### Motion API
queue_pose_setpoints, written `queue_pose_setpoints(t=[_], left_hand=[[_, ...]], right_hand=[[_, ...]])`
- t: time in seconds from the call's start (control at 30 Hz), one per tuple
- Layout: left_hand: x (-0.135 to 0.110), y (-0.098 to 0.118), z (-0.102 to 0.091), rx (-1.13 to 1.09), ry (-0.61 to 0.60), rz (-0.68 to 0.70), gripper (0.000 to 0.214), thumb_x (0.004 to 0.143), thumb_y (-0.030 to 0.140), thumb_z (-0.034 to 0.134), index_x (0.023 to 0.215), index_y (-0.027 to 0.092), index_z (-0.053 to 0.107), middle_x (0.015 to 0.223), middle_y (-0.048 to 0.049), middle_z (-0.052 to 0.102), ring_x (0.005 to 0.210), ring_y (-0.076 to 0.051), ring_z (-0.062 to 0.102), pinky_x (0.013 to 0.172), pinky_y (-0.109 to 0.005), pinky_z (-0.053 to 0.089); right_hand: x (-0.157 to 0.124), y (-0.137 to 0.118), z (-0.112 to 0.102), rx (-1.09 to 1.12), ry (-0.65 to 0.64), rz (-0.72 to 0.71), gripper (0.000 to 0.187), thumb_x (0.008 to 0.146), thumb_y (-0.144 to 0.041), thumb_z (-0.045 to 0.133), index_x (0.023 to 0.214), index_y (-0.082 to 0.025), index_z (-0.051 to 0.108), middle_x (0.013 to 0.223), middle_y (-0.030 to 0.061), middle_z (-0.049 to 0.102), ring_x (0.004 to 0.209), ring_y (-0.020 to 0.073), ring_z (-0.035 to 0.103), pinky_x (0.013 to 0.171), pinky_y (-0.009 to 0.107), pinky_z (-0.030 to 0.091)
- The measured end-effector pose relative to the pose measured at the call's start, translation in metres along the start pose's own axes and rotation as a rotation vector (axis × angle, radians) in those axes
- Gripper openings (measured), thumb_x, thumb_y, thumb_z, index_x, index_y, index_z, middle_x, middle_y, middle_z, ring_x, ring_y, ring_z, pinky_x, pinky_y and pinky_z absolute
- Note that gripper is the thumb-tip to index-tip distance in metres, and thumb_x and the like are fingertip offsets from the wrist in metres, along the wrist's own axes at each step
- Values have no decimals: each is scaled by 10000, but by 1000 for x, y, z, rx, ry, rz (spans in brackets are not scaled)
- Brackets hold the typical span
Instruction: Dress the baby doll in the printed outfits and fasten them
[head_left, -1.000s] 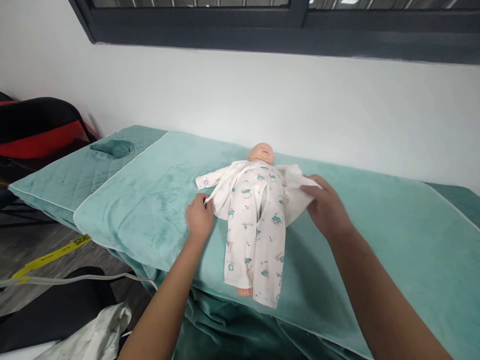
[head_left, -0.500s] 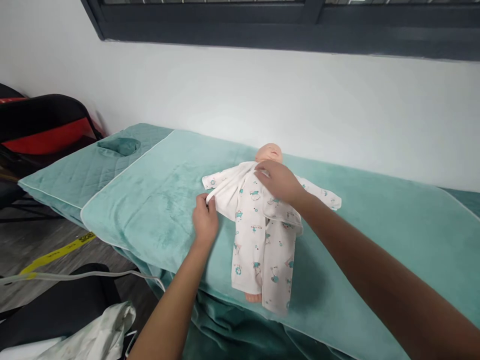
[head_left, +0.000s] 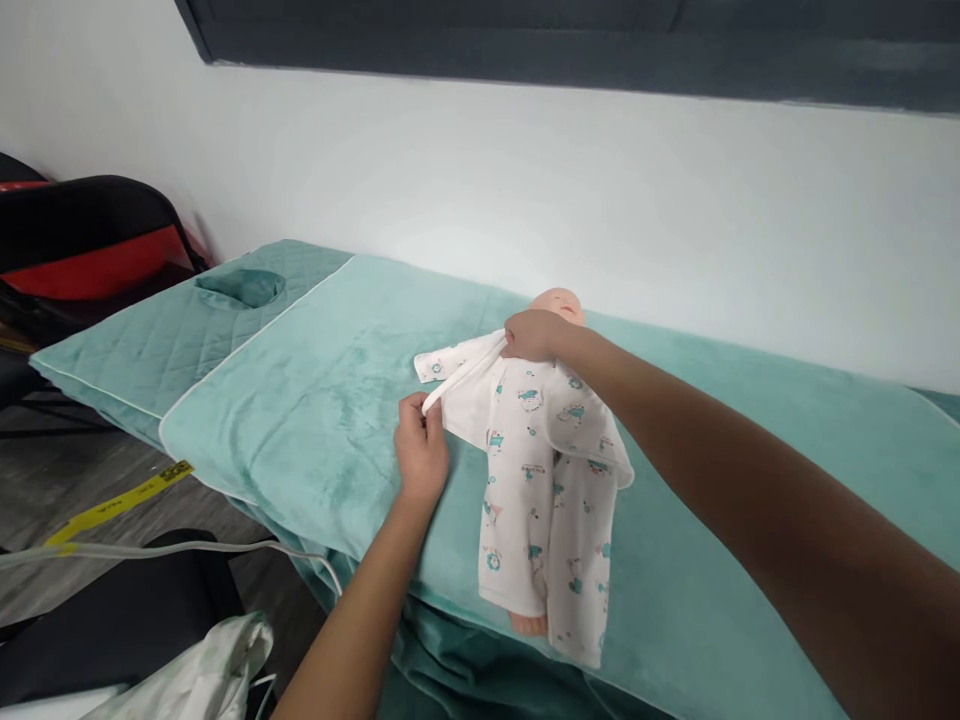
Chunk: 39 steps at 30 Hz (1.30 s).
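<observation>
A baby doll (head_left: 556,303) lies on its back on the green bed, dressed in a white printed top (head_left: 577,410) and matching trousers (head_left: 517,520). One front flap of the top is pulled out to the left, its plain inner side showing. My left hand (head_left: 421,445) pinches the lower corner of that flap. At the doll's neck, my right hand (head_left: 529,335) is closed on the upper edge of the same flap, which stretches taut between both hands. One bare foot (head_left: 528,625) shows below a trouser leg. My right forearm hides the other sleeve.
The bed (head_left: 337,350) is covered in green plush and stands against a white wall, its face hole (head_left: 240,288) at the left. Black chairs (head_left: 97,240) stand beyond it. A pale cable (head_left: 187,548) and a crumpled cloth (head_left: 202,670) are at the lower left.
My right hand has moved from above the doll's chest to the flap's upper edge and closed on it. The flap is now tighter. The view has shifted slightly.
</observation>
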<state>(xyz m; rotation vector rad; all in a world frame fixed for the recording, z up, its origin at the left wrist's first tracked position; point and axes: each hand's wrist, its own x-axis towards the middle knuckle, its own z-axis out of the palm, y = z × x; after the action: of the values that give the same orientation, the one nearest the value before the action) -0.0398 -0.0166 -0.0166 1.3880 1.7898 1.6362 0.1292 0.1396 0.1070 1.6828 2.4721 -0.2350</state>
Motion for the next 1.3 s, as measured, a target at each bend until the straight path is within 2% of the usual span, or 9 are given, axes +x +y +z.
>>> queue_pose_setpoints(t=[0.23, 0.37, 0.47, 0.57, 0.7, 0.87, 1.03, 1.17, 1.3], left_hand=[[-9, 49, 5, 67, -157, 357, 192, 988, 282, 434, 1052, 197, 593, 865, -21, 658, 749, -147, 597, 677, -269, 442], [-16, 69, 12, 229, -310, 706, 232, 997, 236, 413, 1025, 181, 636, 808, -41, 656, 775, -180, 580, 683, -304, 424], [-22, 72, 17, 292, -430, 808, 236, 990, 216, 422, 1019, 186, 655, 809, -45, 652, 779, -191, 551, 674, -315, 408], [-30, 71, 23, 315, -496, 828, 227, 974, 189, 446, 1055, 206, 658, 863, -40, 664, 809, -196, 539, 681, -329, 400], [-38, 70, 29, 355, -520, 815, 248, 968, 179, 454, 1103, 212, 660, 900, -43, 663, 819, -202, 521, 697, -345, 398], [-38, 69, 30, 311, -520, 787, 270, 974, 176, 440, 1109, 202, 673, 893, -49, 648, 813, -200, 502, 705, -336, 412], [-36, 71, 27, 319, -505, 781, 287, 977, 175, 426, 1092, 187, 688, 875, -63, 646, 794, -199, 512, 696, -333, 424], [-29, 77, 24, 263, -653, 793, 285, 981, 217, 434, 1049, 190, 709, 831, -59, 666, 806, -198, 566, 729, -335, 442], [5, 84, 29, 8, -695, 533, 275, 976, 311, 481, 943, 209, 734, 843, -31, 715, 803, -161, 630, 752, -286, 478]], right_hand=[[-5, -1, 22, 11, 236, 193, 258, 840, -100, 519, 1066, -88, 643, 1038, 207, 677, 856, 277, 665, 691, 323, 460], [-9, 0, 25, 54, 326, 178, 283, 844, -70, 464, 1055, -124, 645, 1042, 174, 671, 889, 274, 650, 713, 326, 451], [-16, 7, 22, 96, 410, 117, 364, 867, -49, 382, 1118, -160, 622, 1179, 135, 636, 1029, 235, 607, 788, 301, 445], [-27, 11, 21, 160, 509, 48, 396, 915, -82, 314, 1182, -168, 593, 1240, 123, 601, 1097, 222, 562, 839, 307, 435], [-43, 0, 24, 94, 436, -1, 314, 902, -343, 536, 1144, -161, 621, 1172, 160, 611, 1053, 299, 553, 800, 361, 442], [-44, -7, 15, 102, 364, 90, 214, 825, -142, 551, 1008, -155, 662, 1016, 165, 666, 940, 294, 585, 748, 359, 431], [-49, 27, 9, 281, 483, 193, 307, 828, -126, 474, 1075, -195, 642, 1076, 102, 687, 915, 234, 611, 759, 323, 438], [-65, 51, 25, 524, 595, 315, 290, 772, -188, 533, 1044, -207, 633, 941, 62, 697, 842, 225, 611, 717, 311, 423], [-76, 58, 40, 675, 728, 330, 129, 825, -281, 501, 876, -214, 598, 807, 31, 660, 776, 196, 583, 708, 298, 408]])
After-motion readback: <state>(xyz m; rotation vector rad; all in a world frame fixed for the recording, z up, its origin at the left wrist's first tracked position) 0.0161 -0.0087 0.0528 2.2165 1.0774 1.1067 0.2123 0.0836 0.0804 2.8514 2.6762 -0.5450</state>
